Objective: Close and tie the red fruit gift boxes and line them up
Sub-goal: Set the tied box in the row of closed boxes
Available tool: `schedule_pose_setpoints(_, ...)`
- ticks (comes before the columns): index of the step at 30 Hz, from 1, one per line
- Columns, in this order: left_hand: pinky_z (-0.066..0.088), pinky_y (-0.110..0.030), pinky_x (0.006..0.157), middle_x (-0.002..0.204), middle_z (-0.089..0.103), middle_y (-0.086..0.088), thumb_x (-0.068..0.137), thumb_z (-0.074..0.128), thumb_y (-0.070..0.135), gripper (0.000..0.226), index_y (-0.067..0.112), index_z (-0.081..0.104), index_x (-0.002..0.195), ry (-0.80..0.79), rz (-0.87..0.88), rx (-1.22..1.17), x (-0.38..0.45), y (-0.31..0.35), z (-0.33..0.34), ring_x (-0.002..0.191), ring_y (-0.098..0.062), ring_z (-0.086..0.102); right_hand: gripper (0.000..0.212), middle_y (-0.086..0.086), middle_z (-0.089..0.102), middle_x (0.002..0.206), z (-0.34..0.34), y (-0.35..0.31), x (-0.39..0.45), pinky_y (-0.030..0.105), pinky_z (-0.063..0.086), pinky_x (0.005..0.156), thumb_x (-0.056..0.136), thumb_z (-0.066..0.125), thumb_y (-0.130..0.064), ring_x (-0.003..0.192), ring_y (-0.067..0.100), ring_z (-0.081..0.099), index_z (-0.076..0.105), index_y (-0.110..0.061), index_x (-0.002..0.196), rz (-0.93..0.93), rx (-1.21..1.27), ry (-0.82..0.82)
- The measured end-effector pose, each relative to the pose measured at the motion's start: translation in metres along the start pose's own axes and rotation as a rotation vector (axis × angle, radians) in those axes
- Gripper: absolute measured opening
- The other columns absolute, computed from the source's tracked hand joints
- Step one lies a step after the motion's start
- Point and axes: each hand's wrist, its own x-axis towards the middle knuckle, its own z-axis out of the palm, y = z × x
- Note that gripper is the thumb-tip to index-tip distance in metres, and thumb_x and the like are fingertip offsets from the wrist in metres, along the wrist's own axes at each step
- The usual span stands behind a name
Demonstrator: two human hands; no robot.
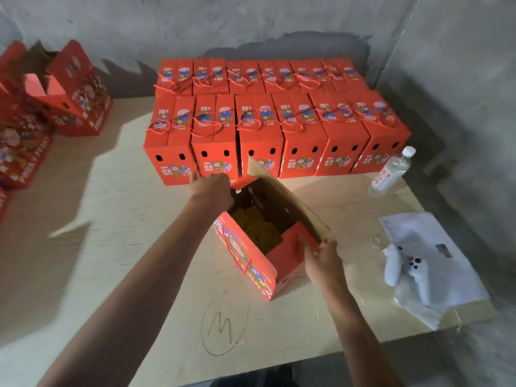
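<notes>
Left hand [213, 188] pinches the far end flap [243, 182]; right hand [321, 261] grips the near flap [296, 241] of the open box [251, 263]. Both are best folded inward together before the long flaps.

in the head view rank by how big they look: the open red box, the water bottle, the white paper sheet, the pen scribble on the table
1. open red box
2. white paper sheet
3. pen scribble
4. water bottle, though it lies farther from the camera, so its rank against the scribble is unsure.

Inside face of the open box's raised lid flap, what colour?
Plain brown cardboard on the raised lid flap; seen in the head view.
</notes>
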Motion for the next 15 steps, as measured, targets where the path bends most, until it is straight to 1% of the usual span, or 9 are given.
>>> schedule_pose_setpoints(1, 0.018, -0.054, 0.124, 0.101, 0.064, -0.005, 0.091, 0.063, 0.016, 0.031, 0.009, 0.057, 0.121, -0.025, 0.003, 0.074, 0.009, 0.005, -0.001, 0.115, -0.029, 0.063, 0.062, 0.014, 0.066, 0.122, 0.006, 0.001, -0.002, 0.040, 0.054, 0.088, 0.097, 0.056, -0.059, 0.104, 0.034, 0.067, 0.045, -0.007, 0.129, 0.023, -0.015, -0.046)
schedule_pose_setpoints(3, 0.022, -0.055, 0.123, 0.119, 0.066, -0.009, 0.092, 0.062, 0.022, 0.039, 0.013, 0.053, 0.129, -0.104, 0.002, 0.192, 0.024, 0.018, 0.000, 0.123, -0.032, 0.059, 0.067, 0.018, 0.065, 0.124, 0.019, 0.002, -0.003, 0.044, 0.056, 0.090, 0.100, 0.049, -0.060, 0.104, 0.037, 0.068, 0.041, -0.004, 0.135, 0.057, -0.016, -0.064)
schedule_pose_setpoints(5, 0.030, -0.056, 0.119, 0.141, 0.056, -0.011, 0.096, 0.063, 0.033, 0.055, 0.015, 0.044, 0.144, -0.242, -0.027, 0.277, 0.038, 0.029, 0.004, 0.134, -0.037, 0.050, 0.068, 0.024, 0.062, 0.128, 0.029, 0.002, -0.002, 0.053, 0.056, 0.093, 0.102, 0.044, -0.059, 0.108, 0.043, 0.066, 0.035, -0.002, 0.136, 0.104, 0.022, -0.066)
schedule_pose_setpoints(6, 0.033, -0.056, 0.117, 0.147, 0.050, -0.011, 0.096, 0.064, 0.040, 0.063, 0.016, 0.039, 0.149, -0.303, -0.051, 0.299, 0.044, 0.034, 0.005, 0.137, -0.038, 0.046, 0.067, 0.027, 0.060, 0.129, 0.033, 0.001, -0.001, 0.056, 0.055, 0.094, 0.102, 0.043, -0.058, 0.110, 0.045, 0.065, 0.032, -0.001, 0.136, 0.125, 0.042, -0.067)
schedule_pose_setpoints(8, 0.045, -0.050, 0.106, 0.141, 0.052, -0.009, 0.094, 0.066, 0.046, 0.070, 0.016, 0.039, 0.151, -0.356, -0.061, 0.282, 0.053, 0.038, 0.007, 0.130, -0.035, 0.052, 0.064, 0.029, 0.058, 0.130, 0.039, 0.001, 0.001, 0.059, 0.053, 0.094, 0.104, 0.040, -0.054, 0.111, 0.048, 0.064, 0.029, 0.001, 0.135, 0.154, 0.067, -0.054)
schedule_pose_setpoints(9, 0.051, -0.044, 0.095, 0.131, 0.056, -0.009, 0.093, 0.067, 0.043, 0.067, 0.015, 0.042, 0.148, -0.343, -0.042, 0.257, 0.055, 0.039, 0.008, 0.120, -0.033, 0.057, 0.061, 0.029, 0.059, 0.129, 0.041, 0.001, 0.002, 0.058, 0.053, 0.094, 0.105, 0.038, -0.053, 0.110, 0.048, 0.064, 0.028, 0.000, 0.134, 0.157, 0.064, -0.040)
schedule_pose_setpoints(11, 0.051, -0.038, 0.079, 0.117, 0.060, -0.011, 0.095, 0.066, 0.031, 0.051, 0.010, 0.051, 0.139, -0.232, 0.000, 0.195, 0.055, 0.036, 0.012, 0.107, -0.031, 0.060, 0.056, 0.028, 0.060, 0.128, 0.045, 0.002, 0.002, 0.053, 0.052, 0.095, 0.106, 0.035, -0.051, 0.110, 0.047, 0.065, 0.028, -0.001, 0.131, 0.145, 0.022, -0.002)
schedule_pose_setpoints(13, 0.053, -0.040, 0.082, 0.123, 0.062, -0.015, 0.098, 0.059, 0.016, 0.037, 0.007, 0.056, 0.133, -0.052, 0.009, 0.158, 0.050, 0.028, 0.019, 0.114, -0.034, 0.062, 0.055, 0.028, 0.060, 0.129, 0.048, 0.003, 0.002, 0.050, 0.052, 0.095, 0.107, 0.033, -0.050, 0.113, 0.047, 0.062, 0.029, -0.001, 0.131, 0.138, 0.005, 0.019)
schedule_pose_setpoints(15, 0.054, -0.041, 0.087, 0.124, 0.064, -0.017, 0.098, 0.054, 0.008, 0.029, 0.007, 0.061, 0.127, 0.083, -0.006, 0.153, 0.040, 0.021, 0.026, 0.118, -0.035, 0.062, 0.056, 0.028, 0.058, 0.129, 0.049, 0.003, 0.006, 0.059, 0.052, 0.094, 0.107, 0.034, -0.050, 0.113, 0.050, 0.061, 0.028, 0.000, 0.132, 0.152, 0.062, -0.003)
